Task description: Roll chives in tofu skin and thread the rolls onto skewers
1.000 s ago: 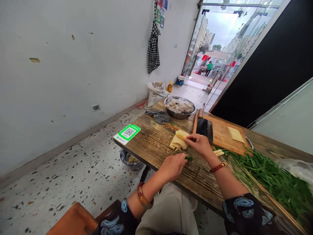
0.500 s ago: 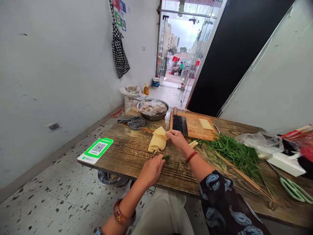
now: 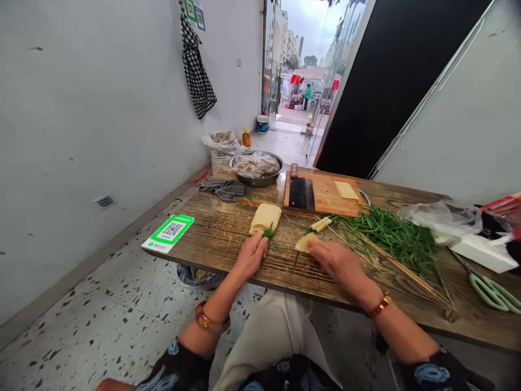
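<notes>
**A thin yellow sheet and a few green stalks at the near edge of the tabletop**

The person sits at the wooden tabletop [image 3: 228, 239], and both hands work in the lower centre of the frame. The right hand [image 3: 340, 260] pinches one thin yellow sheet [image 3: 306, 242] at its near edge, with the fingers bent over it; the hand is a little blurred, so I cannot tell the exact grip. The left hand [image 3: 253, 254] is closed lightly around some green stalks [image 3: 269, 233], whose tips stand out from the fingers, just beside the stack of yellow sheets [image 3: 265, 217].

I judge the sheet to be very light, soft and easy to tear (it bends already in the fingers), so the best hold is at an edge or corner, with a gentle pinch. The stalks seem limp and light too.

Both forearms come up from the bottom of the frame, wrists low over the wood, a bracelet on each.

To the right lies a heap of green chives [image 3: 391, 236] with bamboo skewers [image 3: 407, 274]. Farther up are the cutting board [image 3: 329, 195] with a cleaver [image 3: 301, 193], and a metal bowl [image 3: 256, 168].
</notes>
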### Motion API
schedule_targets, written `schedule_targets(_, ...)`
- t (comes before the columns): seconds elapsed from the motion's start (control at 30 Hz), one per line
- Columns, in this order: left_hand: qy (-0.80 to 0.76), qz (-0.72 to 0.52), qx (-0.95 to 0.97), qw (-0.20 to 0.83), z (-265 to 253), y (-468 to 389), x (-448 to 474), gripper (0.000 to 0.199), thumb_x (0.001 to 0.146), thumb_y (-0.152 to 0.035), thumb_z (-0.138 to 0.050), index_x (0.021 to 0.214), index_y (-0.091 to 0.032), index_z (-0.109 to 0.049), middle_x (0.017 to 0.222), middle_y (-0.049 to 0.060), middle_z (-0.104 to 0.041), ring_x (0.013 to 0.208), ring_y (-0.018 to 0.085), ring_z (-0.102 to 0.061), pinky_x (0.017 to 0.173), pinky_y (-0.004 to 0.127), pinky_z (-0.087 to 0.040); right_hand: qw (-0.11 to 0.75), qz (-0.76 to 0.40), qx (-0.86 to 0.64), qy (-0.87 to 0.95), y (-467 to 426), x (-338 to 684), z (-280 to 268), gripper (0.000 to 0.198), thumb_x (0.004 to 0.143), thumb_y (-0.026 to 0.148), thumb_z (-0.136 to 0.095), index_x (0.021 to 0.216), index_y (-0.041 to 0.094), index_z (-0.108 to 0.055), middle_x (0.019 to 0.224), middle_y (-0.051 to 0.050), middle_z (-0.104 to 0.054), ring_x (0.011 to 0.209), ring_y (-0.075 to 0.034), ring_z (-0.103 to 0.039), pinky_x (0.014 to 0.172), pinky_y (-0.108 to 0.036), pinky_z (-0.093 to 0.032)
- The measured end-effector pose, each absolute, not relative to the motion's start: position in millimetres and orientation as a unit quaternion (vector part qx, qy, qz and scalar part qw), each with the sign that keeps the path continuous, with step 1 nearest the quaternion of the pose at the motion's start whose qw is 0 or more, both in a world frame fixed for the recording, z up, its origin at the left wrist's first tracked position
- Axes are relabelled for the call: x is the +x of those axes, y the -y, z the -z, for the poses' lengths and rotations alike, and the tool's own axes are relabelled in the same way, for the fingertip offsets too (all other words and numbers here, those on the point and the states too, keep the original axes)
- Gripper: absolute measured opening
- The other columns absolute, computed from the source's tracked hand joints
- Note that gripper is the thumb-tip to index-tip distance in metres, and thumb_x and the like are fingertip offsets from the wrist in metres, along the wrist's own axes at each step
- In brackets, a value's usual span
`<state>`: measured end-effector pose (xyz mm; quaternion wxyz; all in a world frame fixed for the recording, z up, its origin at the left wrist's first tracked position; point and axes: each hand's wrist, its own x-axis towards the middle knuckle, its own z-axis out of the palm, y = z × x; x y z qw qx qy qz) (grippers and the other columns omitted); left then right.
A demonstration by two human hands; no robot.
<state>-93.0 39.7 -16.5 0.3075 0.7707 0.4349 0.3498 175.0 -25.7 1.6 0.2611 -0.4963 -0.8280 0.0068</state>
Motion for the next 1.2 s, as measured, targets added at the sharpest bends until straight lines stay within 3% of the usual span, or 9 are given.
schedule_targets(0.1,-0.435,-0.367,0.761,0.312,8,-38,-91,0.035,0.094,-0.038,-0.030,0.069,-0.019,-0.045,0.067,0.000,-0.052,0.066,0.013,-0.049,0.065,0.025,-0.039,0.205,-0.015,-0.487,0.849,42,178,17,0.025,0.095,0.018,-0.041,0.102,0.021,-0.065,0.118,-0.008,-0.066,0.105,-0.021,-0.063,0.088,-0.037,-0.051)
schedule_targets(0.3,-0.357,-0.346,0.837,0.227,-4,-36,-52,0.030,0.095,-0.032,-0.032,0.073,-0.018,-0.046,0.078,0.003,-0.051,0.079,0.017,-0.048,0.074,0.028,-0.040,0.258,-0.025,-0.477,0.840,53,189,18,0.026,0.094,0.022,-0.047,0.114,0.023,-0.063,0.121,-0.008,-0.065,0.113,-0.022,-0.059,0.097,-0.042,-0.048)
schedule_targets(0.53,-0.310,-0.199,0.919,0.141,-22,-37,-6,0.023,0.095,-0.025,-0.036,0.085,-0.017,-0.056,0.087,0.006,-0.055,0.086,0.019,-0.049,0.079,0.032,-0.040,0.285,-0.017,-0.499,0.818,68,202,21,0.023,0.091,0.027,-0.053,0.109,0.025,-0.066,0.118,-0.008,-0.066,0.110,-0.025,-0.060,0.094,-0.045,-0.048)
schedule_targets(0.77,-0.275,-0.074,0.956,0.072,-21,-22,15,0.018,0.093,-0.026,-0.045,0.085,-0.017,-0.059,0.090,0.008,-0.055,0.089,0.022,-0.048,0.081,0.036,-0.041,0.445,0.032,-0.575,0.686,78,209,3,0.024,0.093,0.025,-0.046,0.108,0.024,-0.064,0.104,-0.008,-0.068,0.101,-0.023,-0.062,0.091,-0.042,-0.049)
schedule_targets(0.93,-0.260,-0.089,0.958,0.079,-7,-24,13,0.021,0.094,-0.025,-0.042,0.097,-0.016,-0.061,0.090,0.008,-0.055,0.089,0.021,-0.048,0.082,0.035,-0.041,0.383,-0.026,-0.522,0.761,68,184,-3,0.031,0.090,0.020,-0.051,0.121,0.023,-0.056,0.118,-0.009,-0.061,0.110,-0.023,-0.057,0.094,-0.041,-0.047)
schedule_targets(1.03,-0.247,-0.120,0.955,0.113,-1,-26,9,0.023,0.093,-0.024,-0.043,0.103,-0.017,-0.062,0.091,0.007,-0.057,0.091,0.020,-0.049,0.084,0.034,-0.041,0.363,-0.064,-0.524,0.768,59,177,10,0.026,0.089,0.018,-0.052,0.114,0.022,-0.058,0.108,-0.009,-0.064,0.101,-0.022,-0.060,0.086,-0.037,-0.050)
schedule_targets(1.2,-0.236,-0.146,0.947,0.165,7,-29,6,0.021,0.091,-0.028,-0.049,0.095,-0.018,-0.068,0.087,0.007,-0.059,0.090,0.020,-0.053,0.085,0.033,-0.042,0.354,-0.068,-0.538,0.762,55,181,24,0.013,0.090,0.017,-0.052,0.094,0.021,-0.063,0.089,-0.005,-0.066,0.084,-0.019,-0.063,0.076,-0.031,-0.050)
